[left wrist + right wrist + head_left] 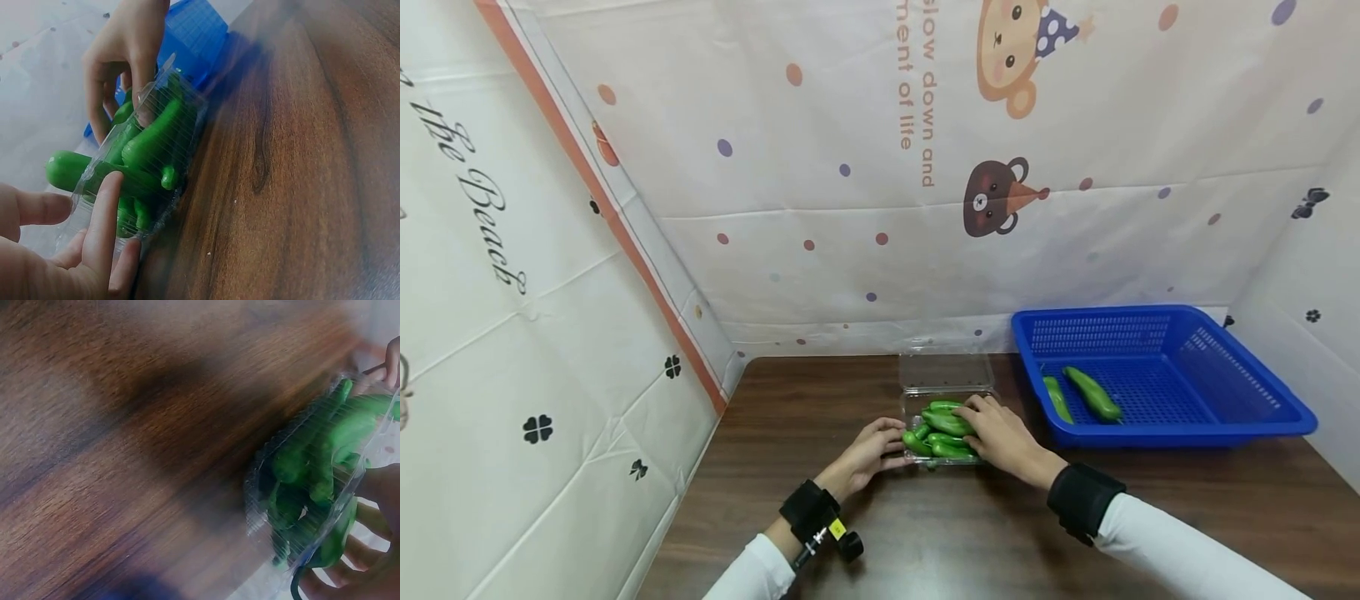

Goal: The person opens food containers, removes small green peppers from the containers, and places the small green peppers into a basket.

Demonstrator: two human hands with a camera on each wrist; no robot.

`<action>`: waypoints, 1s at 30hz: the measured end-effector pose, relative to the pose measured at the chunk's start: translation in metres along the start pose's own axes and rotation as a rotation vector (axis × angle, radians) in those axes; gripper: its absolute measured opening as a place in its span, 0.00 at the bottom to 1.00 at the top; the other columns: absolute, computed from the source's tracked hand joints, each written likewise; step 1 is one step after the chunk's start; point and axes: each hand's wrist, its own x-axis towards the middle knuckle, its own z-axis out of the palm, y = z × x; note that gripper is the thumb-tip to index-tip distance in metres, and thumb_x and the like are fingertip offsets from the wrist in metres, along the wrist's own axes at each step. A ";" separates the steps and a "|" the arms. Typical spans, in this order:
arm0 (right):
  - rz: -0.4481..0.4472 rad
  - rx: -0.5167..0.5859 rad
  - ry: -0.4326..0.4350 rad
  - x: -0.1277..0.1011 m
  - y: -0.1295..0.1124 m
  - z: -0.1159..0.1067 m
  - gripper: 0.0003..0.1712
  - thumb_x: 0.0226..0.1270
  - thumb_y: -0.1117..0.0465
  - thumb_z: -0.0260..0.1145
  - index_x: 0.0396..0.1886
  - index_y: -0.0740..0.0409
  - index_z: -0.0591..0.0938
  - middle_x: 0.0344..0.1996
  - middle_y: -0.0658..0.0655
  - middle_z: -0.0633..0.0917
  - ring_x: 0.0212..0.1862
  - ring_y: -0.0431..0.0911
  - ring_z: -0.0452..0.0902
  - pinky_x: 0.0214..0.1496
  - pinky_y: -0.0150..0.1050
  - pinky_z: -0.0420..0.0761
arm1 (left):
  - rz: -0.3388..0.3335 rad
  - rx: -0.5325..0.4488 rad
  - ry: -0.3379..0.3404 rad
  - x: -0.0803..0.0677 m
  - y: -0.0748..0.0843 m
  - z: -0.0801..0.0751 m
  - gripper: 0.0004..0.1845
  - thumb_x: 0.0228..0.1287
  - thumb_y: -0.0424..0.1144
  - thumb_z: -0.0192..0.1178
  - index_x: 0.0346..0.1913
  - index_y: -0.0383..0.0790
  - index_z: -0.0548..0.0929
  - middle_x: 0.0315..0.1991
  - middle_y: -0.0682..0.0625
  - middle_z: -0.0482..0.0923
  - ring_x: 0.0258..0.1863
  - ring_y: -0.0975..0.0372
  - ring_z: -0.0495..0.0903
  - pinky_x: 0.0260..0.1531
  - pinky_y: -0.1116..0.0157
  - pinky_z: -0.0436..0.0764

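A clear plastic box (913,402) with its lid (936,372) folded back stands on the brown table (820,400), filled with several green peppers (946,423). My left hand (868,454) holds the box's left end, thumb at the rim and index finger (103,219) along the wall of the box (181,156). Reaching in from the right, my right hand (1000,433) curls its fingers (106,81) round a pepper (122,112) in the pile. In the right wrist view the box (275,487) and peppers (312,465) show blurred, with fingers (365,550) under one pepper.
A blue plastic basket (1180,433) sits on the table to the right of the box, with two green peppers (1093,393) in it. Patterned white sheets wall in the table at the back and both sides. Bare wood stretches in front of the box.
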 end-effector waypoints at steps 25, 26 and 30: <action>0.054 0.184 0.134 0.021 0.008 -0.040 0.28 0.60 0.62 0.78 0.61 0.60 0.82 0.51 0.61 0.83 0.50 0.54 0.82 0.44 0.47 0.88 | -0.004 0.001 -0.004 -0.003 0.003 -0.001 0.19 0.80 0.37 0.50 0.66 0.29 0.67 0.64 0.36 0.70 0.53 0.55 0.79 0.55 0.57 0.89; 0.042 0.176 0.149 0.023 0.011 -0.044 0.28 0.61 0.62 0.78 0.61 0.60 0.81 0.51 0.62 0.83 0.50 0.54 0.82 0.45 0.48 0.88 | -0.002 0.000 -0.006 -0.003 0.003 -0.001 0.19 0.80 0.36 0.50 0.65 0.29 0.67 0.65 0.36 0.70 0.54 0.54 0.79 0.56 0.56 0.89; -0.027 0.126 0.230 0.030 0.024 -0.063 0.29 0.61 0.63 0.77 0.62 0.62 0.80 0.53 0.64 0.82 0.51 0.57 0.82 0.47 0.52 0.88 | 0.001 -0.006 -0.010 -0.001 0.001 0.001 0.17 0.80 0.36 0.50 0.64 0.30 0.68 0.65 0.35 0.70 0.54 0.54 0.79 0.56 0.56 0.89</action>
